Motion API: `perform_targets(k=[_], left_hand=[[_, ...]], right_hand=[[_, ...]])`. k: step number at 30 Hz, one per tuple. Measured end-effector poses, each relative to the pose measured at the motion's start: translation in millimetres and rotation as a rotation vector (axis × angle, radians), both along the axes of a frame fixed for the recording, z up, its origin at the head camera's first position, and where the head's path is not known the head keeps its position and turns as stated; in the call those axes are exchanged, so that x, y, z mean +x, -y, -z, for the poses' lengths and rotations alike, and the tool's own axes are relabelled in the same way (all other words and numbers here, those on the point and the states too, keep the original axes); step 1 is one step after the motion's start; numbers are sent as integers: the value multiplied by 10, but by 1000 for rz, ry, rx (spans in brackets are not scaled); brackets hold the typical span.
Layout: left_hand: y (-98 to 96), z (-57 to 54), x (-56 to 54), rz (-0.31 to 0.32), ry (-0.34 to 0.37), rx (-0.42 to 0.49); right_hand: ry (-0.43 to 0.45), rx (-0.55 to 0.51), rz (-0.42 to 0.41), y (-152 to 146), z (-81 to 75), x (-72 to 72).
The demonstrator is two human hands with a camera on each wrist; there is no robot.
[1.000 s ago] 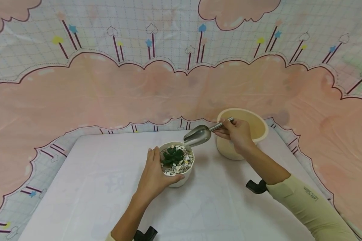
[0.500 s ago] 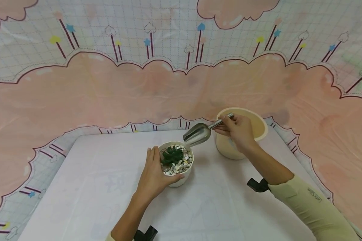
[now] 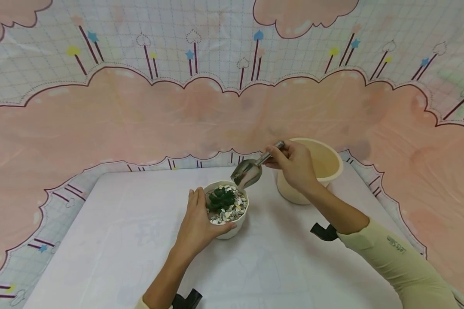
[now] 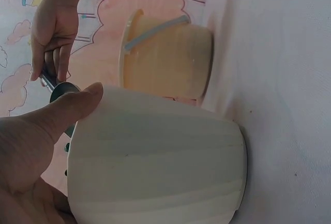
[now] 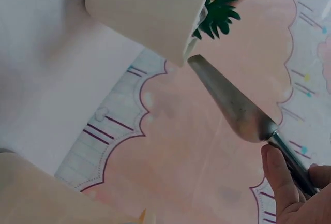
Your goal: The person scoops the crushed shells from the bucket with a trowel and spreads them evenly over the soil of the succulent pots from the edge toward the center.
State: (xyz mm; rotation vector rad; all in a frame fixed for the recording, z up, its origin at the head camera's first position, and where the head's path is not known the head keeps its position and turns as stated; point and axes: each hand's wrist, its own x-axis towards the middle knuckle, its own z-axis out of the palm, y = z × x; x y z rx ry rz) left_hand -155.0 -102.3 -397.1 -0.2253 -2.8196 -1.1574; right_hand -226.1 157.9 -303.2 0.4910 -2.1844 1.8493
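Observation:
A white flowerpot [image 3: 232, 231] stands on the table, holding a dark green succulent [image 3: 221, 199] and pale pebbles [image 3: 235, 210]. My left hand [image 3: 196, 223] grips the pot from its left side, thumb at the front and fingers round the far side; the left wrist view shows the thumb over the rim. My right hand [image 3: 295, 165] holds a metal scoop [image 3: 248, 173] by its handle. The scoop slopes down to the left, its tip at the pot's far right rim. In the right wrist view the underside of the scoop [image 5: 235, 107] shows, beside the pot's rim.
A cream bucket [image 3: 294, 191] with a grey handle [image 4: 158, 31] stands behind and below my right hand, at the table's back right. The white table [image 3: 139, 240] ends at a patterned cloth backdrop [image 3: 158, 120].
My right hand has moved left and slightly up, tipping the scoop more steeply toward the pot. The left hand and the pot have stayed in place.

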Motion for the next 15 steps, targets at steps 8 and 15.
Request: perform_targets(k=[8, 15], left_hand=[[-75, -101, 89, -17, -101, -27], [-307, -230, 152, 68, -273, 61]], right_hand=[[0, -60, 11, -191, -4, -1], [-50, -219, 68, -605, -174, 58]])
